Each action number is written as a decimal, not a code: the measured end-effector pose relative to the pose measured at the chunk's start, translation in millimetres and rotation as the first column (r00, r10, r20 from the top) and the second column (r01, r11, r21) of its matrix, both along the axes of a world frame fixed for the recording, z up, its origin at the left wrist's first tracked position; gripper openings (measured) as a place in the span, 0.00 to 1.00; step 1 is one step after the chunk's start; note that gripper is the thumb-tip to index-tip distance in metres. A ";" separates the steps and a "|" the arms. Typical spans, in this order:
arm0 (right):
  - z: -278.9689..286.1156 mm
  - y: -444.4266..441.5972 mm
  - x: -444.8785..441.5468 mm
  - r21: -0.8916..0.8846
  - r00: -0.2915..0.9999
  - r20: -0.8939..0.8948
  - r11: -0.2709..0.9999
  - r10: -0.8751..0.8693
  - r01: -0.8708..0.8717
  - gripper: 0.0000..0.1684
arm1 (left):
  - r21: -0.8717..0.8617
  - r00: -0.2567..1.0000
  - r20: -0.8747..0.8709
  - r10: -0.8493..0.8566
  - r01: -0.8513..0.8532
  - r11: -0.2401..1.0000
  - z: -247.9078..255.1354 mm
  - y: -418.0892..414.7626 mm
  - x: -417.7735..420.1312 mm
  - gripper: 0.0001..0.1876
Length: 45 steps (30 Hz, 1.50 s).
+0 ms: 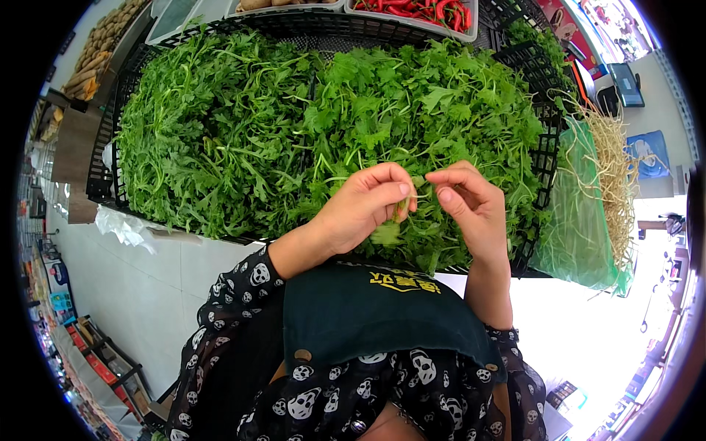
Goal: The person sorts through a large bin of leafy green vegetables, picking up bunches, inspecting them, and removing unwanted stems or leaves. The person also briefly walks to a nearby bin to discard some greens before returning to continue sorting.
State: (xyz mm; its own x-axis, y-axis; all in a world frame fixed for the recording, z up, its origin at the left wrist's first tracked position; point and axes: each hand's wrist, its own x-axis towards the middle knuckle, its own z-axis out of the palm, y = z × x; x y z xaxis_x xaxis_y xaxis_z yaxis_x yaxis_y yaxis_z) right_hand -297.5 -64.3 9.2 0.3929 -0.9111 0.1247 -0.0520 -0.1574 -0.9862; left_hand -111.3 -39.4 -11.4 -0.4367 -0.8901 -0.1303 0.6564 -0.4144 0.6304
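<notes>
My left hand (370, 206) is shut on a small leafy sprig (405, 205), pinched between thumb and fingers. Its lower leaf, near my left palm, is blurred. Close by on the right, my right hand (475, 206) has thumb and forefinger apart, with the forefinger's tip beside the sprig's upper end. Both hands are over the near part of a heap of jagged-leaved greens (397, 110) in a black plastic crate (546, 160). Left of that heap lies another of darker, feathery-leaved greens (204, 127), which look like garland chrysanthemum.
Red chillies (419, 11) fill a white tray behind the crate. At right stand a green plastic bag (576, 220) and a bundle of pale stringy roots (612, 176). A phone-like device (626, 84) and a blue packet (648, 154) lie beyond. White crumpled plastic (124, 229) hangs at left.
</notes>
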 end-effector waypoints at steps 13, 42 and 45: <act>-10.4 2.4 -18.8 -0.367 0.894 -0.256 0.893 -0.367 0.261 0.08 | -0.046 0.985 0.039 0.167 -0.165 0.985 0.3 12.7 26.0 0.15; -19.7 -82.3 -21.8 -0.591 0.387 -0.629 0.738 -0.675 0.326 0.10 | 0.107 0.971 -0.004 -0.238 0.237 0.966 8.3 19.4 31.0 0.02; -28.7 -85.2 -27.1 -0.562 0.449 -0.578 0.731 -0.682 0.387 0.09 | 0.111 0.975 -0.010 -0.221 0.220 0.969 6.9 20.5 31.3 0.02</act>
